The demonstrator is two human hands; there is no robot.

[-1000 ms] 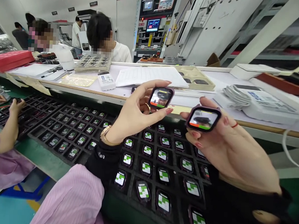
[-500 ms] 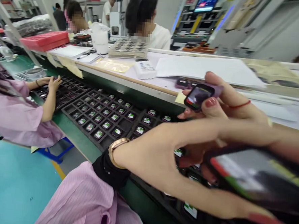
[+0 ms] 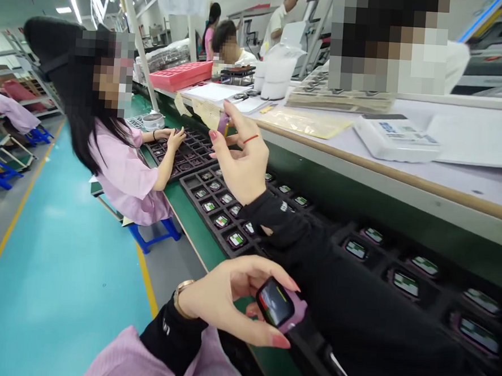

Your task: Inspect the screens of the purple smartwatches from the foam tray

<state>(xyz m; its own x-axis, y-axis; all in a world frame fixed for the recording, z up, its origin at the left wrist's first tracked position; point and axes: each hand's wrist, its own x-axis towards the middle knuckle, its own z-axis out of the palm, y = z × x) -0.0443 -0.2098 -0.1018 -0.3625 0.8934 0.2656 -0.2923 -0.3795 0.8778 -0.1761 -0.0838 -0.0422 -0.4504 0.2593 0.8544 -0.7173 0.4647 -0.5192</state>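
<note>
My left hand (image 3: 231, 300) is low in front of me, pinching a purple smartwatch body (image 3: 281, 305) with a lit screen. My right hand (image 3: 242, 159), a red thread on one finger, reaches out to the left over the black trays and holds a second purple watch body (image 3: 223, 124) edge-on between the fingertips. Below it lies a black tray (image 3: 215, 208) of several watch bodies with green-and-white screens. My dark right sleeve crosses over the nearer tray (image 3: 424, 278) and hides part of it.
A co-worker in a pink smock sits at left with both hands (image 3: 171, 138) on another black tray. A raised white bench (image 3: 405, 175) carries a white box (image 3: 394, 137), papers, stacked trays and a red tray (image 3: 181, 73). More people work behind. Teal floor lies left.
My view has swung left along the line. My right hand has moved out to the left with its watch. My left hand has dropped low with its watch.
</note>
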